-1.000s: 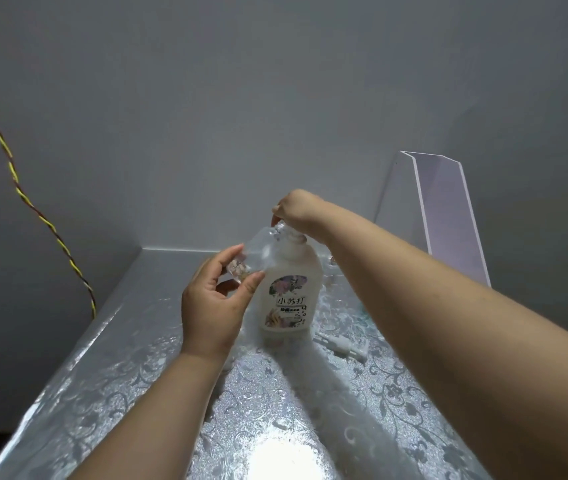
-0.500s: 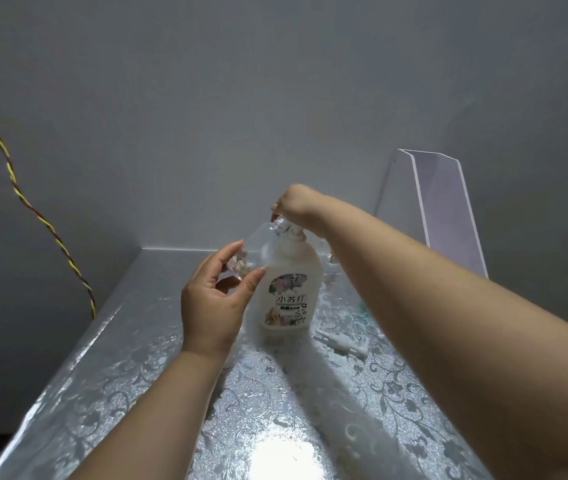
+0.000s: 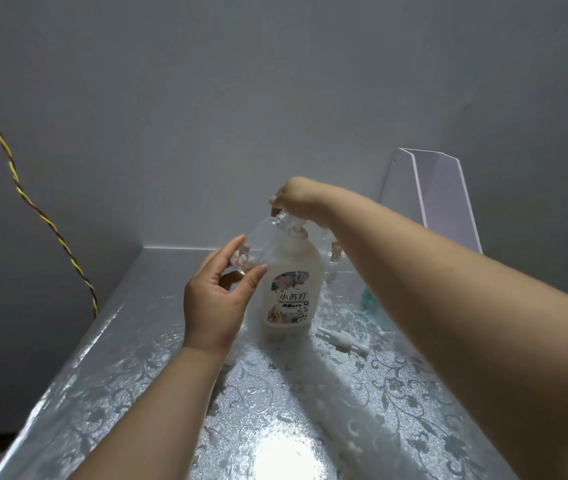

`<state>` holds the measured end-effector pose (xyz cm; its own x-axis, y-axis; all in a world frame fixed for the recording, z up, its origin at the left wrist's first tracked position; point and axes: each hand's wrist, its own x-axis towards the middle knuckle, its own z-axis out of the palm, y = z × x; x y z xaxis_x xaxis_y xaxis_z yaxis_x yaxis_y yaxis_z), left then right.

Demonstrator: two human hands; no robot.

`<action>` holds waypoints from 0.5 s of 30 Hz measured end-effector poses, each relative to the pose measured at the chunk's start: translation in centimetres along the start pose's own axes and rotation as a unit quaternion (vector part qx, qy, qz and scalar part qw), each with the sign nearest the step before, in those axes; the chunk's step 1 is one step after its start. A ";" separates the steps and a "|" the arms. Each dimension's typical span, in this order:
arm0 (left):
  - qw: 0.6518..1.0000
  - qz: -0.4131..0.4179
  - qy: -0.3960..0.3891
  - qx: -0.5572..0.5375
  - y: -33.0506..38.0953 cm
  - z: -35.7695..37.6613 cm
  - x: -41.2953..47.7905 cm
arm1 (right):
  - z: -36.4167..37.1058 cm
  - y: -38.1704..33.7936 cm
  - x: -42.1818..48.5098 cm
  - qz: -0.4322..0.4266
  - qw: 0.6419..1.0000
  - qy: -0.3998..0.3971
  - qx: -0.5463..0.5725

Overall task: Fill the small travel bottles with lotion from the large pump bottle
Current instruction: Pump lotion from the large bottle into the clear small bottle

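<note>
A left hand pinches the clear travel bottle, likely light and slippery, near its base, while the right hand curls over the head of the heavier pump bottle.

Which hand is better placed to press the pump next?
Right. The right hand curls over the head of the large pump bottle. The left hand holds the small clear bottle tilted, mouth at the spout.

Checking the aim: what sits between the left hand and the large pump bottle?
In the head view, a clear travel bottle, tilted, pinched by the left hand, its mouth at the nozzle of the large pump bottle, under the right hand.
</note>
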<state>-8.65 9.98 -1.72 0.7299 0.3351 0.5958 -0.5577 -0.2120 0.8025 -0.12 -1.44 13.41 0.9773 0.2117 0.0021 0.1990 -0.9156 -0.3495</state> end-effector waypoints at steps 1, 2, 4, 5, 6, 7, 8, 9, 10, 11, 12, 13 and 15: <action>1.000 0.002 -0.003 -0.003 -0.1 0.0 0.0 | 0.3 0.1 0.1 0.004 1.000 -0.003 0.001; 1.000 0.005 -0.007 -0.003 -0.2 0.0 0.0 | 0.4 0.1 0.2 0.012 1.000 -0.004 0.000; 1.000 0.017 -0.010 0.009 -0.3 0.0 0.0 | 0.7 0.3 0.4 0.025 1.000 -0.011 0.008; 1.000 0.022 -0.009 0.015 -0.4 0.0 0.0 | 0.9 0.3 0.5 0.030 0.999 -0.015 0.004; 1.000 0.022 -0.008 0.017 -0.5 0.0 -0.1 | 0.9 0.2 0.3 0.029 0.999 -0.011 -0.004; 1.000 0.017 -0.007 0.015 -0.7 0.0 -0.1 | 1.1 0.3 0.3 0.028 1.000 -0.008 -0.005; 1.000 0.012 -0.007 0.014 -0.8 0.0 -0.1 | 1.2 0.2 0.2 0.025 1.000 -0.011 -0.009; 1.000 0.008 -0.007 0.013 -1.0 0.0 -0.1 | 1.3 0.3 0.5 0.018 1.000 -0.007 -0.017; 1.000 0.007 -0.007 0.014 -1.0 0.0 -0.1 | 1.3 0.4 0.4 0.014 1.000 -0.002 -0.027; 1.000 0.009 -0.006 0.014 -1.1 0.0 -0.1 | 1.4 0.4 0.4 0.011 0.999 -0.002 -0.037; 1.000 0.010 -0.005 0.015 -1.0 0.0 -0.1 | 1.3 0.4 0.2 0.016 0.999 -0.005 -0.043; 1.000 0.010 -0.004 0.014 -0.9 0.0 -0.1 | 1.1 0.4 0.2 0.008 0.999 -0.004 -0.042; 1.000 0.010 -0.002 0.009 -0.7 0.0 -0.1 | 0.5 0.1 -0.2 0.002 0.999 0.007 -0.045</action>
<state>-8.34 10.06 -2.34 0.7202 0.3265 0.6121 -0.5655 -0.2349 0.7906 -0.36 -1.41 12.94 0.9790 0.2033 0.0146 0.1999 -0.9435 -0.2643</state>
